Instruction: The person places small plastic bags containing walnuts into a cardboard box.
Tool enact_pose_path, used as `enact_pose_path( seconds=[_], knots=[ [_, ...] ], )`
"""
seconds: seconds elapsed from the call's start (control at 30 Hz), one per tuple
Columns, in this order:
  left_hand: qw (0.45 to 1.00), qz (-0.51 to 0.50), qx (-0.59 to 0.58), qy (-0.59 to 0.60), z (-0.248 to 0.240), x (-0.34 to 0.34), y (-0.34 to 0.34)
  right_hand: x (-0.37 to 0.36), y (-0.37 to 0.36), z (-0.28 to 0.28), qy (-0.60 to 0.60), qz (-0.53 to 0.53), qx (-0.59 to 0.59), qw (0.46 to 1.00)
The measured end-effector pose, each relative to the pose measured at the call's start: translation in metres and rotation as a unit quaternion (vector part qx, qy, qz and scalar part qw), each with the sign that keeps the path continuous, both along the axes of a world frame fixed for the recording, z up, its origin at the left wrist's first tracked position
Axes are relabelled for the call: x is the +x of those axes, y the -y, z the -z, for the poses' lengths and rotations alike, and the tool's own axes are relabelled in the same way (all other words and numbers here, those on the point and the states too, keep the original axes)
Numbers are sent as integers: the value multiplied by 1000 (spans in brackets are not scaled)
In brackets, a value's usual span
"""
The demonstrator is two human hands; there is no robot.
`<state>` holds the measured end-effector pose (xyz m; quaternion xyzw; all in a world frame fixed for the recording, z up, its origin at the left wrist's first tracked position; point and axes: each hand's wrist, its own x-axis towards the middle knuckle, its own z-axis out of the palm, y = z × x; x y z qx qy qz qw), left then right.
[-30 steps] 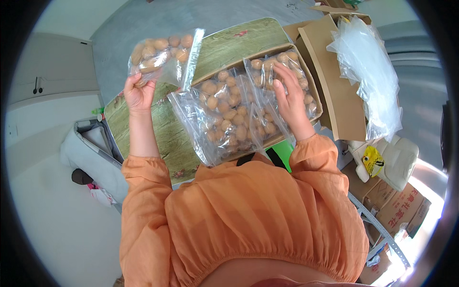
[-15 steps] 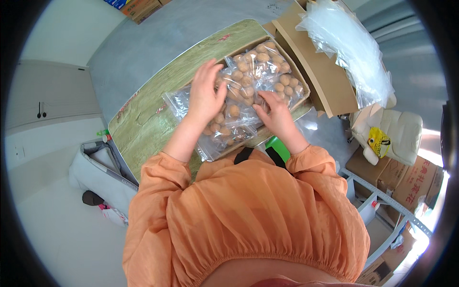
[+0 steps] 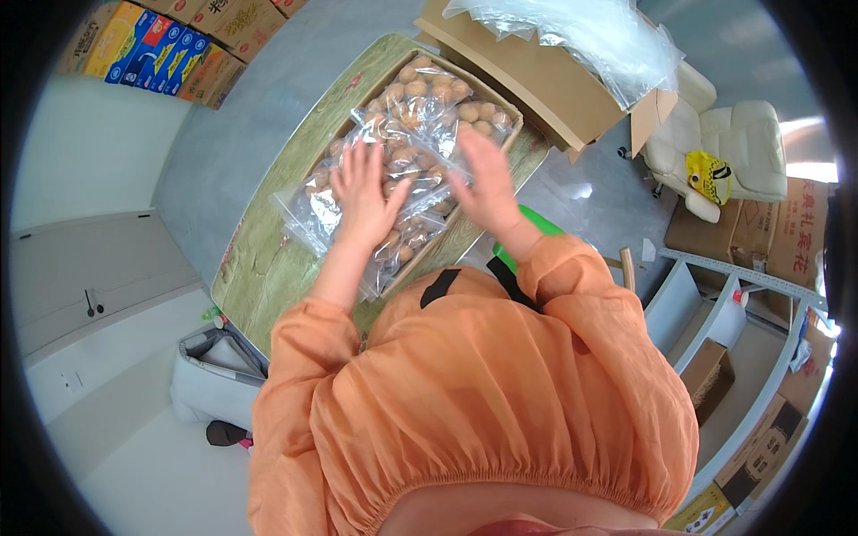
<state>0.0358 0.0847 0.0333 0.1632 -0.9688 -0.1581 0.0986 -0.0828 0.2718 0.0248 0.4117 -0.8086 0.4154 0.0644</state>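
Observation:
Clear plastic bags of walnuts (image 3: 418,89) fill a shallow cardboard box (image 3: 516,128) on a wood-grain table. My left hand (image 3: 363,201) lies open on the bags at the near left, fingers spread over the plastic. The loose top of one clear bag (image 3: 304,219) hangs past the box's left side. By the box's right edge is my right hand (image 3: 492,192), slightly blurred, with its thumb apart from the fingers and nothing visible in it. Whether its fingertips touch the plastic I cannot tell.
A large open carton (image 3: 527,71) with a stack of clear empty bags (image 3: 581,54) stands right beyond the table (image 3: 259,241). A cream chair (image 3: 746,143) holds a yellow bag (image 3: 709,176). Shelving (image 3: 715,313) is at right, stacked boxes (image 3: 161,49) at far left.
My view has turned, so the table and box sit further left and higher. My left hand stays on the bags with fingers more spread. My right hand has come off the bags toward the box's right edge.

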Motion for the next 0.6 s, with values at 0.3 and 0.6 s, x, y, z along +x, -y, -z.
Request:
enact_pose_path(
  seconds=[0.3,0.6],
  knots=[
    [899,-281,305,-143,61,151,-17,-90,-59,115,480,150,-90,860],
    [415,-314,848,-102,134,185,-27,-112,-62,121,575,115,-48,809]
  ],
)
